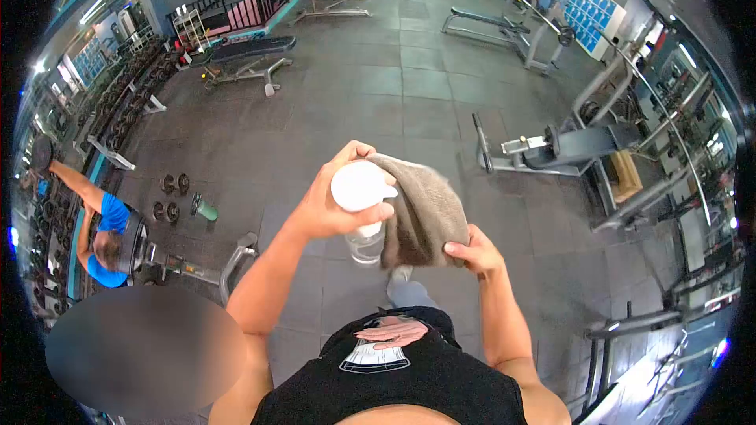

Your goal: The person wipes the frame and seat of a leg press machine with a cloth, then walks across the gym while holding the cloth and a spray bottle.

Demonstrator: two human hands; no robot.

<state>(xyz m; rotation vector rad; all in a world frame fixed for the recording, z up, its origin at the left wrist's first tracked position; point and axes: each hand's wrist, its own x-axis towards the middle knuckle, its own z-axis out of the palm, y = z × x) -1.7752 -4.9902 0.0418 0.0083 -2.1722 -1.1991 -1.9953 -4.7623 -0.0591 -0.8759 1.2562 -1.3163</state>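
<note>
My left hand (pixel 327 203) is wrapped round a clear bottle (pixel 365 245) with a white lid (pixel 361 186), in front of my body. The fingertips of the same hand also meet the upper left edge of a grey-brown cloth (pixel 425 208). On the right, my right hand (pixel 475 253) pinches the cloth's lower right corner, thumb on top. The cloth hangs spread between both hands, beside the bottle.
A person (pixel 110 240) lies on a bench at the left, one arm raised with a dumbbell. Dumbbells (pixel 174 183) and a green bottle (pixel 206 208) are on the floor. Benches (pixel 252 49) and a weight machine (pixel 579 145) stand further out.
</note>
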